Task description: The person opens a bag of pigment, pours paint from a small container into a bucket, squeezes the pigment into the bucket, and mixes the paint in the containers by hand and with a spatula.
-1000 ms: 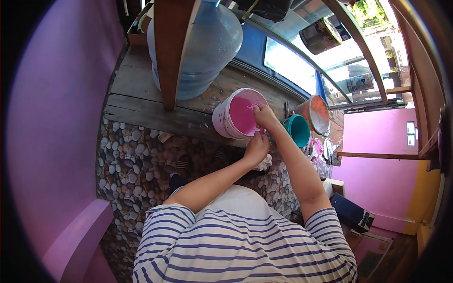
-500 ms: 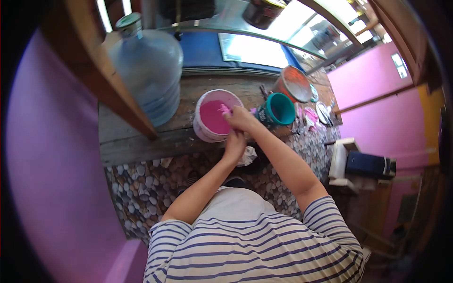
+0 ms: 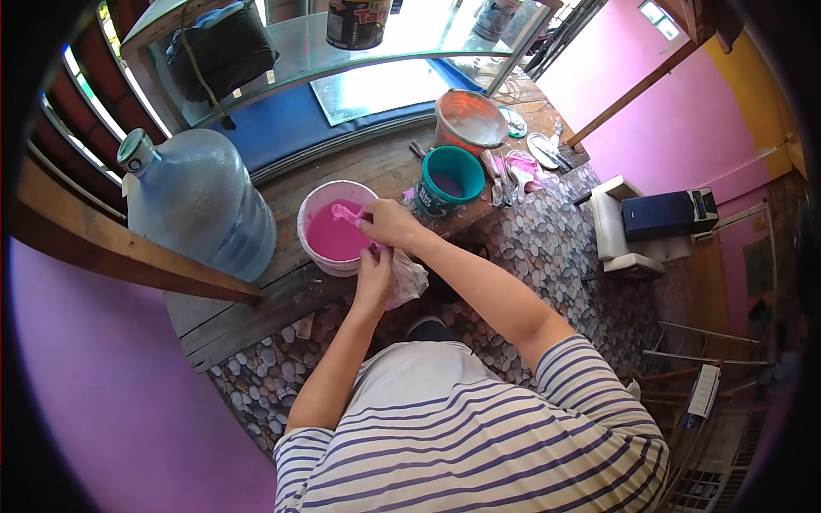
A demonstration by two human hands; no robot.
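A white bucket (image 3: 332,267) with pink paint (image 3: 332,237) in it stands near the bench's front edge. Over its right rim, my right hand (image 3: 392,225) pinches a pink-coated, twisted strip (image 3: 345,214) that hangs above the paint. Just below, my left hand (image 3: 374,274) is closed at the rim beside a crumpled whitish, pink-stained piece (image 3: 409,280), cloth or plastic, I cannot tell which. It appears to run up between both hands to the pink strip. Right of the bucket stands a teal pail (image 3: 434,201) with some liquid inside.
A large water jug (image 3: 205,205) stands left, behind a slanting wooden post (image 3: 128,256). An orange-smeared bucket (image 3: 470,128) and paint-stained brushes (image 3: 517,175) lie along the bench (image 3: 248,312). A glass case (image 3: 291,73) is behind; a chair (image 3: 611,227) holds a dark box (image 3: 663,214).
The view has swung, so the bench things sit further left and the jug shows whole. My hands have moved a little apart, and more of the crumpled whitish piece shows beneath them.
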